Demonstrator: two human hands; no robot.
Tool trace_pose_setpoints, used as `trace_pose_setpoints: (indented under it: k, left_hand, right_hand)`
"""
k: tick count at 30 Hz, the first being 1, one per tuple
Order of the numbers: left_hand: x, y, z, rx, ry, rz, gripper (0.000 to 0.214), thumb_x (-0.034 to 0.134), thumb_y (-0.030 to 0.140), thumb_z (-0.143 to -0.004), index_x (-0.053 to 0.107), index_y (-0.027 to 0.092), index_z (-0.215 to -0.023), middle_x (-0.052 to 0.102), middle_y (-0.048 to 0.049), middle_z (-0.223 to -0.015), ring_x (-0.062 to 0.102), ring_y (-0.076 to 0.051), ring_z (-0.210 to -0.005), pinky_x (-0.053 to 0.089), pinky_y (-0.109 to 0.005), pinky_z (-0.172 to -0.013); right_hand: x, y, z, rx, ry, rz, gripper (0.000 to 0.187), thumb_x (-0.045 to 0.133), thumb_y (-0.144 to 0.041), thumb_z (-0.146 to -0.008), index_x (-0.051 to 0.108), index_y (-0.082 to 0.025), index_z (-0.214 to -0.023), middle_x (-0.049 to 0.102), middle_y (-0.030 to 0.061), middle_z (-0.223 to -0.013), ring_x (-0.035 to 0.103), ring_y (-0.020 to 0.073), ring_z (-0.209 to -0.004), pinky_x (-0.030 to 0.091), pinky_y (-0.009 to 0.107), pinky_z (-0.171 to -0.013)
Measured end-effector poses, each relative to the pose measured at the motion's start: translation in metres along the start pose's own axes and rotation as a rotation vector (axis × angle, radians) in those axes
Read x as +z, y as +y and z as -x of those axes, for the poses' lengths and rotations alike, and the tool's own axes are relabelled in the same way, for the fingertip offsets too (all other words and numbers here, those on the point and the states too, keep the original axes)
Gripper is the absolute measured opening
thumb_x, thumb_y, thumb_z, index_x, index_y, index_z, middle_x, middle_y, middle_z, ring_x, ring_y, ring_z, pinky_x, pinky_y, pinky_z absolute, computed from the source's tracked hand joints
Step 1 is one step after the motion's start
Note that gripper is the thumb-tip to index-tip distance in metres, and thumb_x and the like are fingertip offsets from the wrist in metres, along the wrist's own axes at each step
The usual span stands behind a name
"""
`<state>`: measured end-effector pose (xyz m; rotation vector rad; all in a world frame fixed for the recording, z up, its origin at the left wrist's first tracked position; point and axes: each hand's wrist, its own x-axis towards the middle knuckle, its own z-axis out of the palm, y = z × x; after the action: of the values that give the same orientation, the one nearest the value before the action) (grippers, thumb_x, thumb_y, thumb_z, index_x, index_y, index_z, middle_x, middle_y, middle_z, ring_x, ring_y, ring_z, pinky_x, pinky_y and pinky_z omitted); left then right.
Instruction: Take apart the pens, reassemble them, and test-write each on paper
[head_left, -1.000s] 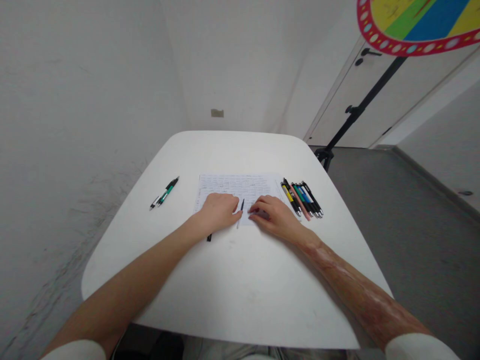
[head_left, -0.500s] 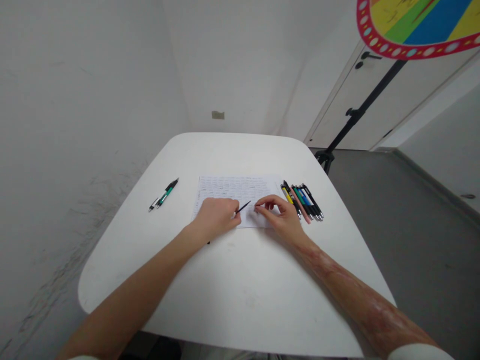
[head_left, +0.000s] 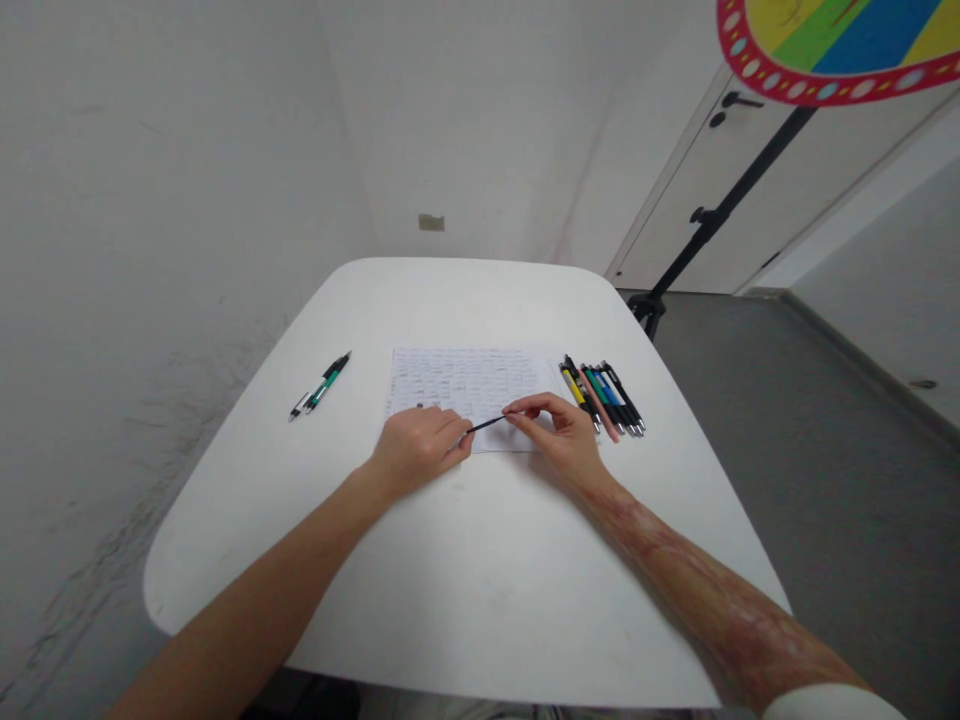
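Fingers (head_left: 526,408) of both hands closed on one thin black stick (head_left: 487,424).
Right hand (head_left: 561,432): thumb and forefinger pinch the stick's right tip. Left hand (head_left: 416,447): fingers curled shut round the other end, which is hidden inside the fist. Stick spans the gap between the hands, slightly tilted, over the near edge of a sheet of paper (head_left: 465,375) covered in small handwriting; contact with the sheet cannot be told. Both hands lie at the sheet's near edge. Just right of the sheet, a row of pens (head_left: 606,398) lies side by side; well to its left, two more pens (head_left: 319,385). All on a white tabletop (head_left: 480,560).
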<state>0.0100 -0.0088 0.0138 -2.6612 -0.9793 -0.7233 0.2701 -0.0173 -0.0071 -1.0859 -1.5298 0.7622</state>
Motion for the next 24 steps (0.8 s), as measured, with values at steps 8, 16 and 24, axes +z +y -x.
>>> trace_pose_setpoints:
  k: [8, 16, 24]
  left_hand:
    - [-0.0002, 0.0011, -0.0002, 0.015, 0.051, -0.013, 0.024, 0.057, 0.026, -0.109, 0.076, 0.021, -0.096, 0.079, -0.0016, -0.083, 0.071, -0.016, -0.072, 0.049, -0.031, -0.065]
    - [0.0032, 0.0022, 0.0005, 0.045, 0.073, -0.002, 0.021, 0.059, 0.026, -0.108, 0.077, 0.021, -0.097, 0.078, -0.0018, -0.082, 0.07, -0.015, -0.072, 0.049, -0.028, -0.066]
    - [0.0018, 0.005, -0.0035, 0.106, 0.213, 0.012, 0.016, 0.063, 0.024, -0.109, 0.074, 0.019, -0.097, 0.078, -0.0002, -0.081, 0.07, -0.014, -0.069, 0.049, -0.028, -0.063]
  right_hand:
    - [0.0001, -0.0011, 0.0013, -0.008, -0.001, 0.01, 0.014, 0.084, -0.04, -0.094, 0.083, -0.027, -0.098, 0.082, 0.0061, -0.098, 0.069, 0.0244, -0.087, 0.057, 0.044, -0.086]
    - [0.0002, -0.0004, 0.0015, -0.016, -0.069, 0.005, 0.014, 0.085, -0.04, -0.094, 0.084, -0.027, -0.099, 0.082, 0.0049, -0.095, 0.069, 0.0233, -0.085, 0.057, 0.043, -0.085]
    - [0.0007, 0.0004, 0.0006, -0.032, -0.111, -0.033, 0.015, 0.087, -0.036, -0.093, 0.082, -0.026, -0.103, 0.082, 0.0037, -0.096, 0.069, 0.0207, -0.083, 0.057, 0.039, -0.086]
